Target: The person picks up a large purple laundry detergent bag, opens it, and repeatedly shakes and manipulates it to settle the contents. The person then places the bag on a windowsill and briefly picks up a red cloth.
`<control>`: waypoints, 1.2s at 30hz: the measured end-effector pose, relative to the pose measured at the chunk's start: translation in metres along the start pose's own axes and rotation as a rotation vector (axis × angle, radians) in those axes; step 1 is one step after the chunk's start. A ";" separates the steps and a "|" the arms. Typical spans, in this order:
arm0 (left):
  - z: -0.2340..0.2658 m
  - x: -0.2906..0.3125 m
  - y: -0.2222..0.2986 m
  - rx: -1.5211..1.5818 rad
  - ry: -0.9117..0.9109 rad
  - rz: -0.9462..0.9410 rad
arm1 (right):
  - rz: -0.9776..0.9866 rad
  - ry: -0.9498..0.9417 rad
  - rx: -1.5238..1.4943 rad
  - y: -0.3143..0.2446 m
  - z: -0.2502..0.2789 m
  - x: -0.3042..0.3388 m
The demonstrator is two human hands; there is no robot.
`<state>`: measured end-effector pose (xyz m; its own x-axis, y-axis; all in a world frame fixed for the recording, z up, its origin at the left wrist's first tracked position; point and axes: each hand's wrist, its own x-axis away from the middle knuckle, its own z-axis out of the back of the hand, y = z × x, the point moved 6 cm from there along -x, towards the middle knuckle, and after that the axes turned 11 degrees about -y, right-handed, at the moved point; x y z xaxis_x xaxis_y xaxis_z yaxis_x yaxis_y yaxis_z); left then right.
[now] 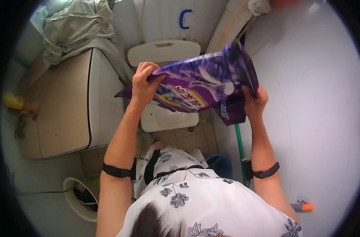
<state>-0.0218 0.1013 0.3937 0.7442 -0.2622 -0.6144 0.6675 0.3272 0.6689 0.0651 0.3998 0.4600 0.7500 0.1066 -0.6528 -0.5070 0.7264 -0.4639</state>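
A shiny purple plastic bag [195, 89] with a yellow-and-white printed patch is stretched between my hands, tilted and slightly blurred. My left hand [145, 83] is closed on its left part, with the thumb over the printed side. My right hand [256, 99] grips the right end, its fingers partly hidden by the folds of the bag. Beneath the bag stands a white seat [158, 123] with an upright back panel [164, 51]; the bag covers part of it.
To the left stands a washing machine [61, 106] with a brownish lid and a grey cloth [79, 29] heaped on it. A white basket [71, 185] holds dark items. A blue bucket [220, 166] and a green hose [239, 142] are near my right side. A white pipe [229, 25] slants behind.
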 end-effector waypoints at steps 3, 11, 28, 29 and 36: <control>0.003 0.002 0.000 0.085 0.042 0.023 | 0.012 -0.012 -0.056 -0.004 -0.002 -0.010; 0.003 -0.004 0.004 0.016 0.007 -0.057 | -0.053 0.025 -0.076 -0.005 -0.002 -0.013; 0.007 -0.001 0.002 0.028 0.062 -0.012 | -0.039 0.010 -0.131 -0.006 -0.003 -0.019; 0.007 0.001 0.000 0.052 0.077 0.024 | -0.054 -0.029 -0.141 -0.005 -0.005 -0.019; 0.005 -0.002 0.000 0.054 0.043 -0.001 | -0.085 -0.071 -0.090 -0.006 -0.004 -0.021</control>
<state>-0.0229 0.0975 0.3970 0.7425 -0.2227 -0.6318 0.6695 0.2768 0.6893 0.0503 0.3903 0.4742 0.8185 0.0975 -0.5662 -0.4742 0.6711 -0.5699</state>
